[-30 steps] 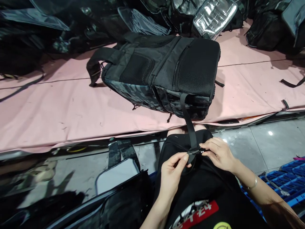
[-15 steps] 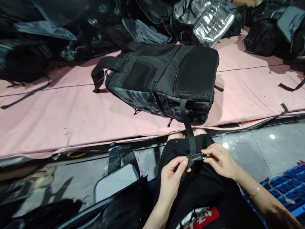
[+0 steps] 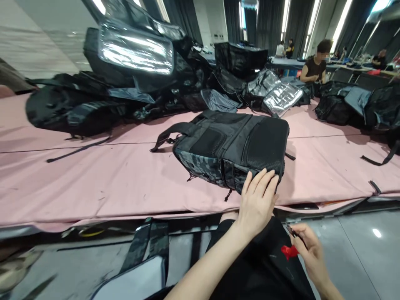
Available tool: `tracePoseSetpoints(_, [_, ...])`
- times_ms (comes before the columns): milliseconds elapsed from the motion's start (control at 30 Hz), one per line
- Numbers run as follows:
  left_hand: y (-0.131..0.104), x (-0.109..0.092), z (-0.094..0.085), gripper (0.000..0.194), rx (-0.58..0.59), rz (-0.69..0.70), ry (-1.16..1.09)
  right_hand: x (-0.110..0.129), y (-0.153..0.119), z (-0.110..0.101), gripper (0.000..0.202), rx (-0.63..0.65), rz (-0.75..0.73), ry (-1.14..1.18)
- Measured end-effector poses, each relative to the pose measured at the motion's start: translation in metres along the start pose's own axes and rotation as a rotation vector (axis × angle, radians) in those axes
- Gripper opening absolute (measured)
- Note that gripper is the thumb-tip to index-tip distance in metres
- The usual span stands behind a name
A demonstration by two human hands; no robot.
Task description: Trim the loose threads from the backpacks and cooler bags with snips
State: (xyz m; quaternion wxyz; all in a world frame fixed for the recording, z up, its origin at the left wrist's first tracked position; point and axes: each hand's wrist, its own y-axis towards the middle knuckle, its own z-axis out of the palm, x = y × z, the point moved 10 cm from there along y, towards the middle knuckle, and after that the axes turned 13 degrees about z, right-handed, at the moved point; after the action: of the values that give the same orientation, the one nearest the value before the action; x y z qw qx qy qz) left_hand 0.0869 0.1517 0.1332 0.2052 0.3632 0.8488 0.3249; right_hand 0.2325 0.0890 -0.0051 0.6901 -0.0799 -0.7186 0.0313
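A black and grey camouflage backpack [image 3: 231,146] lies on its side on the pink-covered table [image 3: 125,183], its mesh-padded panel upward. My left hand [image 3: 256,204] rests on its near right corner, fingers stretched out and slightly apart over the edge. The webbing strap at that corner is hidden by this hand. Lower right, over my lap, my right hand [image 3: 308,246] is closed on small dark thread snips [image 3: 295,235]. A red scrap [image 3: 289,251] hangs beside the snips, below the fingers. The right hand is apart from the backpack.
Black bags with silver lining [image 3: 137,52] are heaped along the table's far side. More bags [image 3: 359,104] lie at right. A person [image 3: 315,62] sits beyond them. A bag with a pale panel [image 3: 133,279] stands below the table edge at lower left.
My left hand has let go of the strap and moved up onto the backpack's corner. My right hand has drawn away to the right with the snips. The view has tilted up.
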Motion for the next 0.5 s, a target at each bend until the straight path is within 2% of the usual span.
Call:
tracePoseSetpoints(100, [0.012, 0.024, 0.016, 0.038, 0.013, 0.028, 0.076, -0.007, -0.002, 0.001, 0.027, -0.045, 0.049, 0.058])
tracePoseSetpoints(167, [0.005, 0.04, 0.019, 0.037, -0.02, 0.021, 0.052, -0.011, -0.001, 0.001, 0.029, -0.072, 0.068, 0.077])
tracePoseSetpoints(233, [-0.009, 0.05, 0.014, 0.038, -0.068, 0.015, 0.005, -0.014, 0.001, -0.001, 0.03, -0.102, 0.084, 0.089])
tracePoseSetpoints(367, [-0.046, 0.06, -0.016, 0.038, -0.127, 0.003, -0.025, -0.016, 0.008, -0.005, 0.033, -0.147, 0.073, 0.138])
tracePoseSetpoints(500, [-0.101, 0.074, -0.066, 0.038, -0.104, 0.01, 0.034, -0.012, 0.012, -0.005, 0.033, -0.164, 0.027, 0.228])
